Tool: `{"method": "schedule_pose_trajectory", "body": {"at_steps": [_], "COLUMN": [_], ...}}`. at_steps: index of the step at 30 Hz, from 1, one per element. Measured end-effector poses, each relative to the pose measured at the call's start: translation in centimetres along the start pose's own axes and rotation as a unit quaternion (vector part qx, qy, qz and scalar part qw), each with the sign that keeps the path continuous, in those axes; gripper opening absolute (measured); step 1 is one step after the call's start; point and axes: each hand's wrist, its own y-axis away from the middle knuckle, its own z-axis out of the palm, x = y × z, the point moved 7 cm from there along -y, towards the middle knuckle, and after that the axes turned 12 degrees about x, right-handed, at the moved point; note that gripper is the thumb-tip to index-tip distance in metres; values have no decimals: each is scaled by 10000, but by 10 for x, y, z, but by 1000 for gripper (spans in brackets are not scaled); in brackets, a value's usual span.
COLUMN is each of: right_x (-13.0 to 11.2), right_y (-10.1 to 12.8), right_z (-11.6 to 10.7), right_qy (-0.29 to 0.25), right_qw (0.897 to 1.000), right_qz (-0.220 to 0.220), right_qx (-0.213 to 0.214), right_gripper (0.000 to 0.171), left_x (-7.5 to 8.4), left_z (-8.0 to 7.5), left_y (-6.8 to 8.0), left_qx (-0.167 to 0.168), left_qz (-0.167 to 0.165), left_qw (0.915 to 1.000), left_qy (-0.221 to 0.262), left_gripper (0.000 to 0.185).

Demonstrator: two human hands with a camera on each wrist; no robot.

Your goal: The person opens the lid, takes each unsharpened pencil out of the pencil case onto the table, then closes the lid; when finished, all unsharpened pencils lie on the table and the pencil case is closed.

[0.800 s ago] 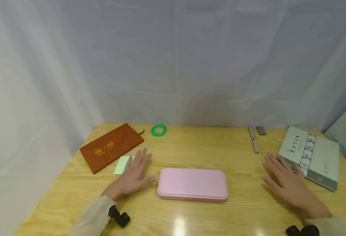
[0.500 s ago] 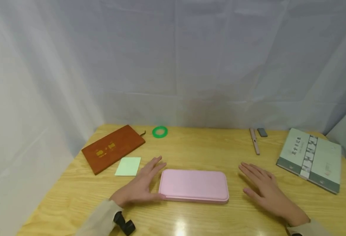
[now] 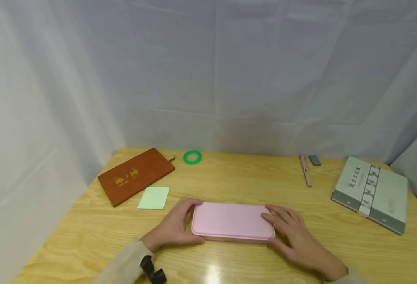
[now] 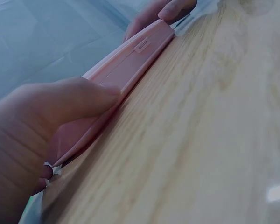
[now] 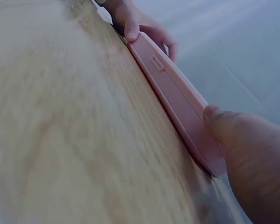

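The left hand point(image 3: 174, 228) holds the left end of the pink case point(image 3: 232, 221) in a curled grip; the right hand point(image 3: 293, 236) holds its right end likewise. The case lies closed near the front edge of the surface point(image 3: 251, 181), so opening seems not yet begun.

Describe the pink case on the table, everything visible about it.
The pink case is a flat, oblong box with rounded corners, of smooth matte plastic by its look. It lies closed and flat on the wooden table, long side toward the person. A seam runs along its front edge with a small latch at the middle. The left hand grips its left end, the right hand its right end, thumbs on the front edge.
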Motion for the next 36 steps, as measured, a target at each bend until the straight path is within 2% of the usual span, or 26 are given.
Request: {"method": "schedule_pose_trajectory", "body": {"at_steps": [6,10,15,18,24,30,36], "right_x": [-3,-12,-33,-43,-56,-63,-70], "right_y": [2,-3,-19,-29,-46,-58,-67], "right_z": [0,-2,2,9,14,10,11], "right_qy": [266,253,126,89,275,384,657], "right_qw": [9994,9978,9922,9895,9835,9744,9664], "right_qz": [-72,-257,-856,-1115,-1447,-1777,-2123], "right_qx": [193,552,897,911,1047,1324,1291], "right_gripper": [54,48,34,29,29,26,22], "left_x": [-7,-11,-11,-9,-5,-6,-9], "left_z": [5,7,5,4,8,8,6], "left_y": [2,4,4,4,-2,-6,-7], "left_qx": [7,25,111,169,122,143,167], "left_qz": [-659,-960,-940,-831,-606,-777,-1017], "left_qw": [9956,9909,9898,9899,9898,9849,9798], "left_qy": [671,940,1068,1137,1284,1543,1715], "left_gripper": [97,81,60,57,52,48,49]}}
